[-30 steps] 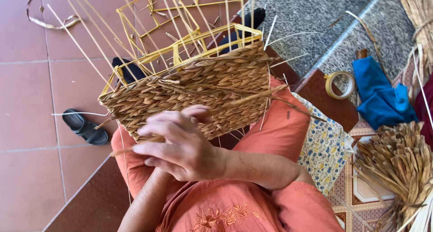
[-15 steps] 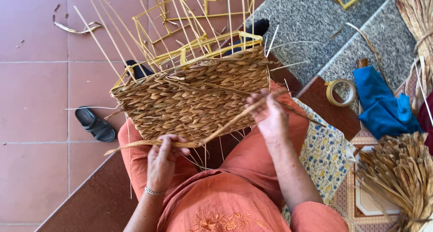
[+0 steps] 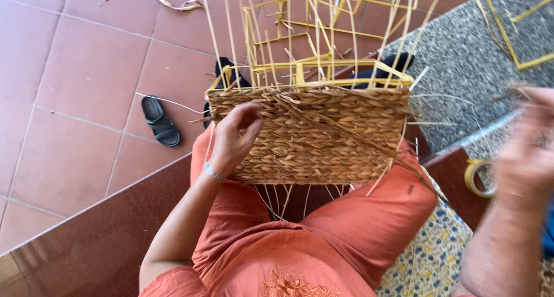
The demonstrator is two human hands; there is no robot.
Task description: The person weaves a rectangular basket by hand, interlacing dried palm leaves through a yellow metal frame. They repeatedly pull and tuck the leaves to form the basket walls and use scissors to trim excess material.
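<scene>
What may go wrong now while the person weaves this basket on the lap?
1. Only the left hand steadies the woven basket; the right hand is far out to the side, so the basket might tip off the knees.
2. A long strand runs from the weave toward that hand; a hard pull could snap it.
3. The stiff upright stakes point toward the face.

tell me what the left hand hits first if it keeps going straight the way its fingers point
The left hand already has its fingers curled onto the woven basket near its top left corner, so it would press straight into that woven side wall.
</scene>
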